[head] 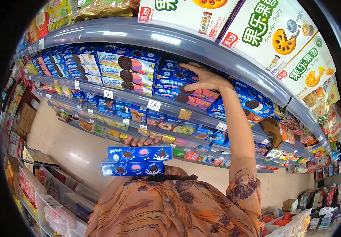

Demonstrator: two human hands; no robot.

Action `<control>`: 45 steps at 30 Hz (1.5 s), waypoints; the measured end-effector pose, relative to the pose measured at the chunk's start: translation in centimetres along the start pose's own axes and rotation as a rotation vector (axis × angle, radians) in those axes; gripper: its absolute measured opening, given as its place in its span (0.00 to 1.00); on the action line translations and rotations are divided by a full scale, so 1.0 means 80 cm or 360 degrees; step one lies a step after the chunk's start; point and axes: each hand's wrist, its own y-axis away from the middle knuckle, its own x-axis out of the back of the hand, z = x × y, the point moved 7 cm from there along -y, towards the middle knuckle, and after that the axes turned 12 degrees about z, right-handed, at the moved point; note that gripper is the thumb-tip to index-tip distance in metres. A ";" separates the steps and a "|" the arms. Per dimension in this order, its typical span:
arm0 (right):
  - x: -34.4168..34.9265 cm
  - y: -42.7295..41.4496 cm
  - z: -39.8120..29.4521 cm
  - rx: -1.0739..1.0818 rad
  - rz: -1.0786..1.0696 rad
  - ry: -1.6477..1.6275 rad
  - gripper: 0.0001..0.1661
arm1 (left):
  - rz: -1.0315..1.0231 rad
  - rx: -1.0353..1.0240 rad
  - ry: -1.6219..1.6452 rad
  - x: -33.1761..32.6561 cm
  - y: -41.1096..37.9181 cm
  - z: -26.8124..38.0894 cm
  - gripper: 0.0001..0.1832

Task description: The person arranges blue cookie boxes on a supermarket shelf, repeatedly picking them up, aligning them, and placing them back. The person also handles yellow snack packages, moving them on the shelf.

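My left hand [140, 141] holds two flat blue Oreo cookie boxes, an upper one [140, 153] and a lower one [133, 169], stacked in front of my chest. Its fingertips curl over their far edge; the rest is hidden beneath. Up at the shelf, my right hand [204, 77] lies over a stack of Oreo boxes [170, 83] with pink and purple fronts. The thumb touches the front and the fingers spread across the top; whether it grips a box is unclear.
The shelf board [129, 96] carries price tags and more Oreo stacks [127, 68] to the left. An upper shelf edge [114, 32] overhangs my right hand, bearing white cookie boxes [185, 14]. A brown cloth [272, 133] hangs at right. Plastic bins [55, 207] stand behind me at lower left.
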 end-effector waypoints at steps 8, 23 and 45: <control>-0.003 0.018 -0.052 0.0230 0.0730 0.0582 0.40 | 0.0146 -0.0101 0.0002 0.003 0.014 0.010 0.25; -0.190 0.150 -0.174 0.0134 0.0165 -0.0685 0.32 | -0.0035 -0.0233 -0.0154 -0.026 0.020 0.012 0.21; -0.287 0.211 -0.132 -0.0940 -0.0080 -0.2610 0.38 | -0.0037 -0.0619 -0.1291 -0.015 0.072 0.059 0.20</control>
